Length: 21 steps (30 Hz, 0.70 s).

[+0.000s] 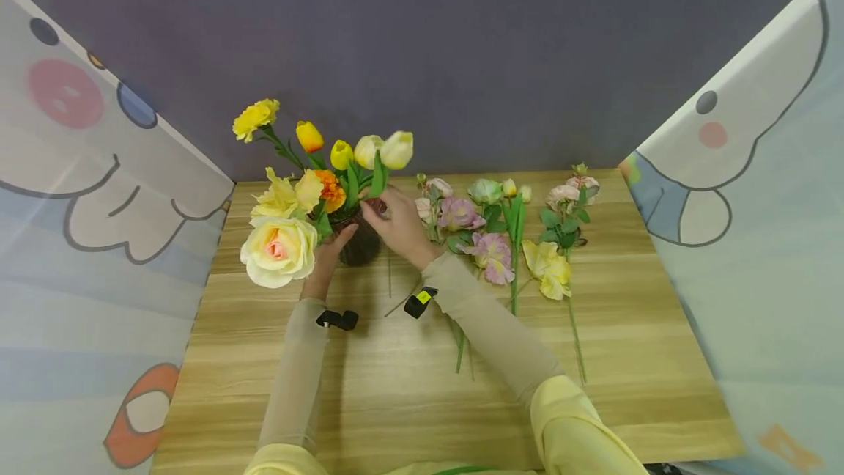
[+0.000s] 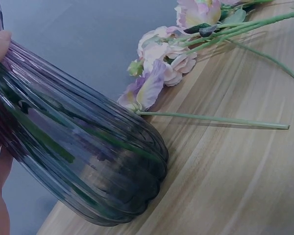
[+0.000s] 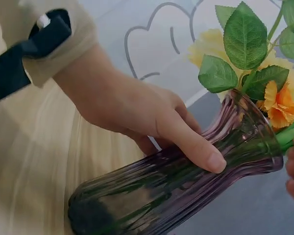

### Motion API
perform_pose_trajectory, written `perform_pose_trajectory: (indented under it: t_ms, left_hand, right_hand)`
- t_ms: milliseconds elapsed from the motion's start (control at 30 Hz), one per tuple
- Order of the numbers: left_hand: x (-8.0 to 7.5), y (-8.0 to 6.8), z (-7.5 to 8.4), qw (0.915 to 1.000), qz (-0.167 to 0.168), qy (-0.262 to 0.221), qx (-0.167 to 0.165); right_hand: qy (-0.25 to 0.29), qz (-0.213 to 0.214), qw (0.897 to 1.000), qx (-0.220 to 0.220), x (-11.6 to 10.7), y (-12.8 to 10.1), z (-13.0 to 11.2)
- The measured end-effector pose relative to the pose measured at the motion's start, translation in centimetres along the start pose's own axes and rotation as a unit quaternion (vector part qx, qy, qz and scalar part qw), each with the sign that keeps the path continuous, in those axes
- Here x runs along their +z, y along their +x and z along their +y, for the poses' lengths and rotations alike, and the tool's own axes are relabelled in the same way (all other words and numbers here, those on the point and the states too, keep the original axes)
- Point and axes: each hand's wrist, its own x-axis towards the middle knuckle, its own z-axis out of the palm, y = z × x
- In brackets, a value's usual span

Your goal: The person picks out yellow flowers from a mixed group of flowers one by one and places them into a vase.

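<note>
Two hands at work on the table (image 1: 409,387): left hand (image 3: 137,110) wrapped around the ribbed purple vase (image 3: 186,186), fingers curled against the glass. Right hand (image 1: 395,226) up at the vase mouth, fingers pinching a tulip stem (image 1: 377,182). More flowers (image 1: 491,240) lying loose just to the right.

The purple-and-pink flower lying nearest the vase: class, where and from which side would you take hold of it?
Pinch the purple-and-pink flower by its bare green stem, coming from above. The stem lies flat on the wooden table, clear of the other stems, while the head is soft and rests close to the ribbed glass vase.
</note>
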Motion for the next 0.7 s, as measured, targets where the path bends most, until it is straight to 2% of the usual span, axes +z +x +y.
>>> perform_pose_trajectory:
  t_ms: [67, 100, 167, 200, 300, 367, 400, 467, 500, 600, 633, 700]
  left_hand:
    - [0.2, 0.0, -0.1, 0.9999, -0.002, -0.012, -0.009]
    - [0.3, -0.1, -0.1, 1.0, 0.004, 0.002, -0.003]
    - [0.5, -0.3, -0.1, 0.9975, 0.023, 0.062, 0.021]
    - [0.6, -0.4, -0.2, 0.9936, 0.042, 0.096, 0.041]
    - [0.8, -0.5, -0.2, 0.974, 0.1, 0.181, 0.092]
    - [0.9, -0.5, -0.3, 0.9702, 0.122, 0.181, 0.105]
    - [1.0, -0.5, -0.4, 0.9712, 0.129, 0.169, 0.108]
    - [1.1, -0.5, -0.6, 0.9722, 0.136, 0.154, 0.112]
    - [1.2, -0.5, -0.7, 0.9644, 0.145, 0.18, 0.127]
    - [1.3, -0.6, -0.9, 0.9665, 0.144, 0.168, 0.13]
    - [1.3, -0.6, -0.9, 0.9615, 0.152, 0.185, 0.135]
    - [1.3, -0.5, -0.9, 0.973, 0.131, 0.144, 0.124]
  right_hand:
    - [0.03, 0.011, 0.999, 0.024, 0.0, -0.1, 0.1]
    - [0.046, 0.024, 0.998, 0.028, -0.1, -0.1, 0.0]
    - [0.089, 0.058, 0.994, 0.027, -0.4, 0.0, -0.4]
    - [0.115, 0.081, 0.99, 0.022, -0.6, 0.0, -0.6]
    - [0.177, 0.149, 0.973, -0.004, -1.3, 0.0, -1.2]
    - [0.198, 0.178, 0.964, -0.025, -1.6, -0.1, -1.5]
    - [0.196, 0.186, 0.962, -0.033, -1.7, -0.2, -1.5]
    - [0.167, 0.192, 0.966, -0.036, -1.8, -0.3, -1.5]
    - [0.141, 0.189, 0.971, -0.032, -1.8, -0.3, -1.4]
    - [0.083, 0.151, 0.985, -0.008, -1.5, -0.4, -1.0]
    - [0.065, 0.136, 0.989, -0.003, -1.4, -0.5, -0.7]
    - [0.055, 0.099, 0.994, 0.007, -1.1, -0.6, -0.3]
